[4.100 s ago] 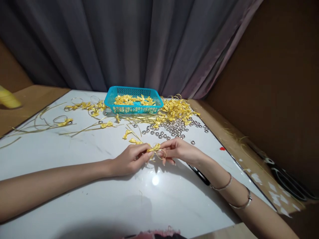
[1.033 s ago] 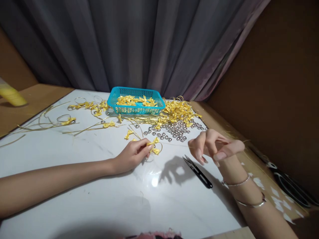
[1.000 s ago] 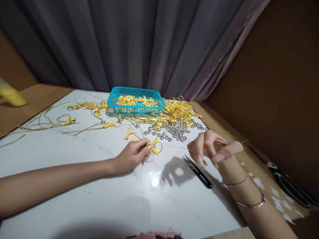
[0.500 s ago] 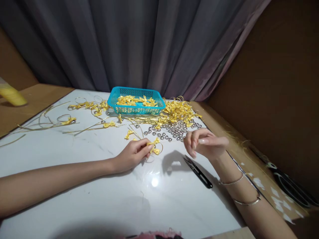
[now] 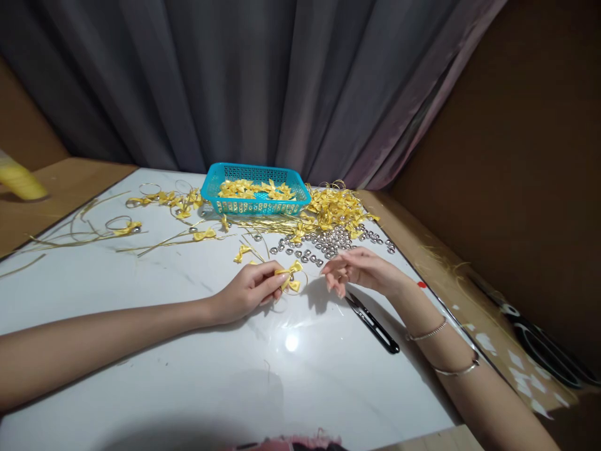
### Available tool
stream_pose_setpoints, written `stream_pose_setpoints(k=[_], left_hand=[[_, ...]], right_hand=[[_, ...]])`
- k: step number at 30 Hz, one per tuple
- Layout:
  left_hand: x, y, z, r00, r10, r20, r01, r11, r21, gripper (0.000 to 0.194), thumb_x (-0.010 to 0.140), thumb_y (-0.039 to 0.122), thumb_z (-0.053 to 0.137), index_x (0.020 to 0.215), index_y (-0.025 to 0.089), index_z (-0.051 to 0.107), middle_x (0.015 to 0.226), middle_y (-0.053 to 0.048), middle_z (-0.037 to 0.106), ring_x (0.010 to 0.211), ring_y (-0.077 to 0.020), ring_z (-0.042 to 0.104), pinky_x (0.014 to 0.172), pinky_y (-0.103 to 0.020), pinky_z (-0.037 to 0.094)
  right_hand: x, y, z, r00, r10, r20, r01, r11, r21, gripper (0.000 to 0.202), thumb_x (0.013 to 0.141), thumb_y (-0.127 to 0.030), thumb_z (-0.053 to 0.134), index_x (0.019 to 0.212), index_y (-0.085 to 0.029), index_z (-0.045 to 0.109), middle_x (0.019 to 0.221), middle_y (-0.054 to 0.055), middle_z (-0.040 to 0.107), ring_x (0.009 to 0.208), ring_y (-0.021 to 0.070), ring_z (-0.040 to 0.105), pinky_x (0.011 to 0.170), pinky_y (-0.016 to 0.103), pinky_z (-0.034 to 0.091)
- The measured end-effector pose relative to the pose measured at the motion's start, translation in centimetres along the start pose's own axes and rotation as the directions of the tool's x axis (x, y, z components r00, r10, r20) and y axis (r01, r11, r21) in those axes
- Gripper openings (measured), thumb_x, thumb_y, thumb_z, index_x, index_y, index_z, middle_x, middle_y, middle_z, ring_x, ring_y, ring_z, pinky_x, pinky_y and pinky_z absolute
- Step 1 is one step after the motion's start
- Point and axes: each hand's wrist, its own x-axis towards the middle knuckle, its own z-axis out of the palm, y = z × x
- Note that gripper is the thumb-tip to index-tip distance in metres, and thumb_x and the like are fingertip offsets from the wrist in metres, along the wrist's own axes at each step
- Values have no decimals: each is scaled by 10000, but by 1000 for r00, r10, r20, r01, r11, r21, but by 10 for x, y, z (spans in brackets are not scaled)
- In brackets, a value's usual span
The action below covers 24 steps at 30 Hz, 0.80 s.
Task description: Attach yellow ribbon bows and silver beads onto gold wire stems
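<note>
Between the thumb and fingers of my left hand (image 5: 256,288) is a yellow ribbon bow (image 5: 292,269) with a thin gold cord looping from it. My right hand (image 5: 359,269) hovers to the right of the bow, palm toward it, fingers curved and apart, with nothing visible in them. Black thread snips (image 5: 375,326) lie on the white tabletop (image 5: 188,388) just below the right hand. Behind that hand, silver beads (image 5: 333,241) are scattered. Loose yellow bows (image 5: 205,234) and gold cords lie beyond the left hand.
A turquoise basket (image 5: 257,207) holding yellow bows stands at the back. Beside it is a heap of bows (image 5: 333,207) with cords. Large black scissors (image 5: 544,351) and white scraps lie on the brown surface at right. A yellow container (image 5: 21,180) is at far left.
My right hand has moved left, closer to the held bow, and its fingers now point toward it. The left hand keeps its hold almost in place.
</note>
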Motion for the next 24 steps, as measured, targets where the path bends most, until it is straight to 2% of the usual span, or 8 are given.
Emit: stream_pose_setpoints(k=[5, 10, 14, 16, 18, 20, 24], left_hand=[[0, -3, 1, 999, -25, -41, 22, 997, -76, 323, 876, 402, 458, 673, 152, 477, 564, 38, 461, 429, -50, 330, 413, -202, 250], [1, -5, 1, 998, -35, -60, 28, 994, -110, 322, 873, 427, 476, 699, 156, 480, 577, 37, 473, 445, -55, 344, 422, -196, 267], [1, -5, 1, 995, -53, -82, 42, 991, -130, 309, 876, 419, 480, 709, 159, 477, 575, 42, 469, 446, -55, 336, 424, -195, 265], [1, -6, 1, 994, -57, -96, 44, 991, -128, 305, 877, 416, 480, 711, 159, 476, 575, 42, 469, 449, -56, 335, 427, -197, 264], [1, -6, 2, 993, -59, -101, 47, 992, -116, 304, 878, 413, 478, 709, 160, 476, 566, 45, 460, 449, -58, 331, 428, -199, 260], [2, -6, 2, 993, -61, -100, 52, 994, -97, 307, 882, 408, 470, 699, 161, 473, 554, 48, 447, 447, -60, 327, 430, -202, 258], [2, -7, 2, 994, -49, -95, 45, 998, -41, 312, 894, 399, 450, 691, 163, 476, 531, 54, 417, 445, -66, 327, 438, -207, 269]], right_hand=[[-3, 1, 3, 990, 113, 80, -103, 987, -119, 217, 846, -265, 611, 893, -72, 698, 703, 68, 709, 535, 105, 652, 520, 206, 527], [1, 3, 17, 962, 209, 174, -189, 974, -126, 218, 846, -265, 604, 914, -63, 649, 658, 56, 697, 498, 115, 645, 476, 216, 522], [3, 3, 26, 943, 236, 236, -220, 971, -95, 190, 841, -259, 609, 948, -116, 543, 641, 39, 694, 477, 119, 636, 464, 216, 503], [1, 0, 27, 949, 208, 237, -194, 978, -82, 206, 846, -244, 603, 981, -157, 474, 632, 18, 689, 473, 112, 623, 469, 213, 494], [-1, -4, 29, 969, 158, 190, -143, 986, -89, 217, 852, -232, 591, 990, -187, 430, 615, -8, 675, 454, 94, 593, 464, 201, 481], [-3, -9, 32, 989, 118, 84, -104, 983, -152, 216, 863, -233, 569, 1023, -198, 428, 576, -33, 647, 419, 76, 548, 439, 183, 455], [-3, -13, 53, 986, 66, -151, -127, 888, -443, 272, 884, -268, 521, 1136, -170, 493, 445, -72, 539, 349, 61, 444, 363, 154, 361]])
